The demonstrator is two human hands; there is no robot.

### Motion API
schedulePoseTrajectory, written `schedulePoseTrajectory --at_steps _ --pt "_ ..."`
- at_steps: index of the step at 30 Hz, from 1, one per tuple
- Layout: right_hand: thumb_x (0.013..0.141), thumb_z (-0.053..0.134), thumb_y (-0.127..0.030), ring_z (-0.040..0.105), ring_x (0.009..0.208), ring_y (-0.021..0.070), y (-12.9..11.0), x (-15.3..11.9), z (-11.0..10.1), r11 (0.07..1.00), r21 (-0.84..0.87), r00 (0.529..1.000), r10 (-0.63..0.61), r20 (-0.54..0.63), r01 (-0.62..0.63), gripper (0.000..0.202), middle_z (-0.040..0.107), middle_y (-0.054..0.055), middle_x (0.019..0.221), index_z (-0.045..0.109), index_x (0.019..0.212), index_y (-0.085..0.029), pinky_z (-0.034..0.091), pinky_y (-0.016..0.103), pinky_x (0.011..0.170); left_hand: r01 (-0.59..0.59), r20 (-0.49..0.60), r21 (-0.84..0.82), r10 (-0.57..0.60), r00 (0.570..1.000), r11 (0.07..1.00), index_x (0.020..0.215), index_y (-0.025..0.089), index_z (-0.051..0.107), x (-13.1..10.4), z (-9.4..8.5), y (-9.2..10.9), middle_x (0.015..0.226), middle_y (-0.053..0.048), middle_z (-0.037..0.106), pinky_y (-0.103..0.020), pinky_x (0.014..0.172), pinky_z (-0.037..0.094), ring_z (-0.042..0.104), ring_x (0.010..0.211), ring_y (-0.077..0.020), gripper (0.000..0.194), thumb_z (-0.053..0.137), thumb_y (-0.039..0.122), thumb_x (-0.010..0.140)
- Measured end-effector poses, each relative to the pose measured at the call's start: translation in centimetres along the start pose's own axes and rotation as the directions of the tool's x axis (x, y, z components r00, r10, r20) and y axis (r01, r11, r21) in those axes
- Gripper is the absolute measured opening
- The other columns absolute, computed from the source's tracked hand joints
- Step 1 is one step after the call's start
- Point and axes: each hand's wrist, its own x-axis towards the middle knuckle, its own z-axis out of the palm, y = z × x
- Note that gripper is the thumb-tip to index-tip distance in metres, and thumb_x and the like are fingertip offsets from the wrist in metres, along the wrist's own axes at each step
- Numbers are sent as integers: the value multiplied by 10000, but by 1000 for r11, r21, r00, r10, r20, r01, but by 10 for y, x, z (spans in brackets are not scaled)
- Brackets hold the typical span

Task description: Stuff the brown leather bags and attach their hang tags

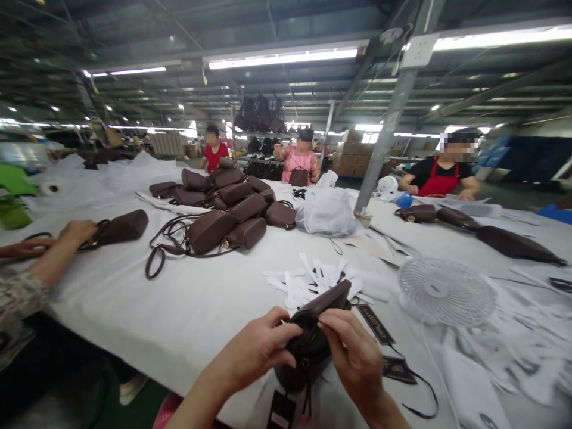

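near the white fan (447,292), to its left, a dark brown bag (308,351) is standing on the table (187,304). the left hand (261,345) is keeping its thumb and fingers apart at the opening; the right hand's (353,351) thumb and forefinger are pinching the edge together. holding the mouth wide and pulling gently is probably sparing the lining.

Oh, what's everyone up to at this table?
The person's left hand and right hand are both on a dark bag, fingers at its opening. A pile of brown bags lies farther up the white table. At the left edge, a co-worker's hands are at another brown bag.
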Motion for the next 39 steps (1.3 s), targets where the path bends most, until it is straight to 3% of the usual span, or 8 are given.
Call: schedulePoseTrajectory --at_steps 5,9,12,18,25,30,35,39 --pt "895 551 -397 569 669 166 -7 0 4 807 209 828 561 20 -552 209 620 24 728 602 841 -201 481 253 580 -156 -34 278 172 984 948 802 194 628 21 10 7 787 1 537 -215 585 386 509 686 -132 240 637 431 833" --pt "849 589 -464 525 629 145 -11 10 1 643 398 732 670 121 -654 276 568 1 689 555 806 -193 454 233 546 -108 -136 377 170 976 920 685 182 566 30 26 16 749 3 511 -234 559 365 493 674 -146 291 703 421 779" --pt "842 595 -411 568 678 154 -13 15 -4 630 427 747 634 199 -648 284 604 4 764 538 1021 -197 490 255 615 -53 -190 377 133 973 925 696 179 554 30 35 20 771 0 513 -239 569 384 494 688 -151 243 740 321 762" --pt "774 591 -187 595 939 241 -10 27 -15 911 -7 898 407 166 -411 567 665 40 956 476 1327 -238 453 426 900 -55 -230 390 155 961 919 730 189 555 28 42 22 781 0 521 -249 578 410 494 682 -152 217 721 320 780" --pt "765 533 -144 560 731 221 -19 37 -13 955 -147 949 278 147 -257 495 606 17 729 547 1258 -188 452 388 729 -37 -189 502 151 970 864 777 195 589 32 44 29 817 -15 550 -263 589 427 517 704 -168 214 726 359 774" --pt "762 583 -273 498 545 120 -27 52 -16 654 281 704 579 412 -702 249 491 -76 585 537 988 -181 404 239 522 -9 -164 500 104 981 866 794 190 621 34 48 36 912 -54 577 -294 610 448 541 791 -217 256 791 355 698" --pt "688 694 -235 567 559 108 -30 61 -23 446 412 607 624 493 -794 380 533 -98 583 506 1016 -202 417 186 478 57 -268 353 42 962 934 820 190 620 29 45 36 939 -53 579 -321 678 470 542 828 -215 158 753 213 737" --pt "663 782 -244 678 713 123 -32 55 -24 34 553 424 682 596 -832 481 663 -15 763 508 1056 -202 537 166 573 35 -361 264 65 930 964 934 186 625 25 49 31 1068 -84 599 -417 804 501 555 957 -261 180 679 151 766"
